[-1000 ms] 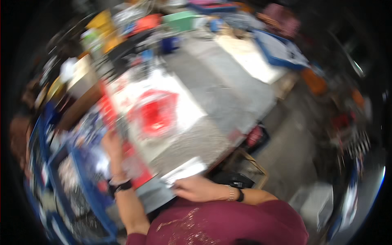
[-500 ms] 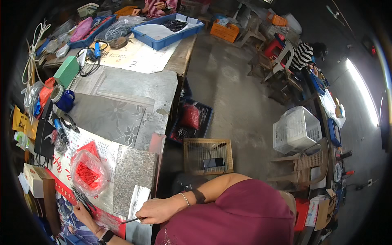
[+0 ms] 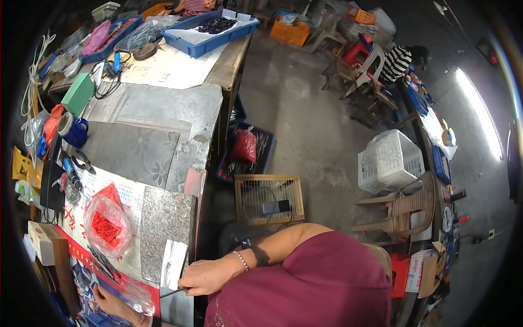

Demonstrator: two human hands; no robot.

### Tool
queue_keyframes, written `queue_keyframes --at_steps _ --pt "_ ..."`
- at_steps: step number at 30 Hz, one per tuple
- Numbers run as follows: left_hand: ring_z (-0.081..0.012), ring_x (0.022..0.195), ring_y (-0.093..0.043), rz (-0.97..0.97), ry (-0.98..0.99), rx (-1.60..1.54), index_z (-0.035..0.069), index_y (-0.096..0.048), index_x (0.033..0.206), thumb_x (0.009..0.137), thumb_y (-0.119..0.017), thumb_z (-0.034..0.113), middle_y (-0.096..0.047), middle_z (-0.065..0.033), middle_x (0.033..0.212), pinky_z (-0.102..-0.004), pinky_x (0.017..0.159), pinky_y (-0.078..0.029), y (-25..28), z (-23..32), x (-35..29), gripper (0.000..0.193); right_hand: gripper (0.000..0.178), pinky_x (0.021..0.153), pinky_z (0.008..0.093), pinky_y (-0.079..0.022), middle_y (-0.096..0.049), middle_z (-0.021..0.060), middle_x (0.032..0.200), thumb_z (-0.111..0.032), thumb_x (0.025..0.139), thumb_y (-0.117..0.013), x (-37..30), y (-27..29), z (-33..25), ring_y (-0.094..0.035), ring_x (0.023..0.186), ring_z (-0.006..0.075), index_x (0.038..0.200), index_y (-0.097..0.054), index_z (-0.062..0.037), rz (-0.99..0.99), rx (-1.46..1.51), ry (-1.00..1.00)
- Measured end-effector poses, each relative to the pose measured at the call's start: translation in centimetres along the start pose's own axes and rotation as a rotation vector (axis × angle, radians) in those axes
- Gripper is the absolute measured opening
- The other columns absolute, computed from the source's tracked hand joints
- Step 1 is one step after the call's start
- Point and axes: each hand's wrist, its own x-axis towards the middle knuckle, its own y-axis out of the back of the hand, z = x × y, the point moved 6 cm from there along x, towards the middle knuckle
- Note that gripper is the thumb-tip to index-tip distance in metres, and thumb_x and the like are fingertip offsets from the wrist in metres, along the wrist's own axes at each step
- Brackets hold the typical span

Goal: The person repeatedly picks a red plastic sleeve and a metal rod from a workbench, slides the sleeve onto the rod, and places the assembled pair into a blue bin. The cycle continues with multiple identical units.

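Note:
My right hand is closed around a thin dark rod-like tool, whose tip points left over the table edge. Next to that hand a folded piece of white paper lies against a speckled stone slab. My left hand is low at the left, over blue patterned material; its fingers are partly hidden and blurred. Just above it lie several thin dark strips on a red-and-white printed sheet. Beyond them sits a clear plastic bag of small red pieces.
A blue mug, pliers and a green box line the table's left side. A blue tray of dark pieces stands at the far end. On the floor are a wicker stool with a phone and a white crate. Other people sit farther off.
My left hand has moved down and slightly left, away from the thin dark strips. My right hand keeps its hold on the rod. The whole view has shifted a little.

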Motion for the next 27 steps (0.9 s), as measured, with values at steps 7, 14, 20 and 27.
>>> queue_keyframes --at_steps 7,14,20,27 --pt "-0.0163 0.092 -0.056 -0.002 0.221 -0.342 -0.006 -0.061 0.119 0.1 -0.052 0.018 -0.064 -0.0082 0.108 -0.0275 0.081 -0.045 6.6 4.8 -7.0 0.032 0.021 0.066 0.0473 -0.047 -0.062 0.0211 0.078 -0.019 0.087 -0.056 0.6 -0.6 -0.7 -0.061 0.076 0.0405 0.088 -0.059 0.0015 -0.091 0.137 -0.106" --pt "-0.0057 0.075 -0.052 -0.402 0.566 -1.066 -0.002 -0.059 0.115 0.098 -0.055 0.007 -0.06 -0.0031 0.094 -0.0172 0.066 -0.045 3.5 8.7 -16.0 0.019 0.024 0.051 0.0279 -0.043 -0.055 0.0037 0.069 -0.012 0.085 -0.064 3.1 0.0 -1.3 -0.052 0.053 0.0111 0.104 -0.055 -0.0004 0.126 0.674 -0.231" --pt "-0.0076 0.074 -0.053 -0.535 0.672 -1.16 -0.002 -0.057 0.115 0.098 -0.056 0.008 -0.059 -0.0051 0.089 -0.0181 0.065 -0.045 2.4 9.3 -18.0 0.02 0.022 0.039 0.0195 -0.037 -0.055 -0.0008 0.069 -0.009 0.087 -0.065 3.4 -0.1 -1.1 -0.046 0.046 0.0032 0.104 -0.054 -0.0004 0.205 1.037 -0.316" --pt "-0.0095 0.078 -0.054 -0.61 0.599 -1.228 -0.003 -0.054 0.12 0.097 -0.057 0.008 -0.059 -0.0069 0.094 -0.0188 0.066 -0.045 1.7 10.7 -17.9 0.026 0.012 0.038 0.0201 -0.038 -0.055 -0.0009 0.069 -0.009 0.089 -0.063 2.7 -0.1 -0.1 -0.046 0.044 0.0036 0.097 -0.056 -0.0024 0.281 1.025 -0.311"
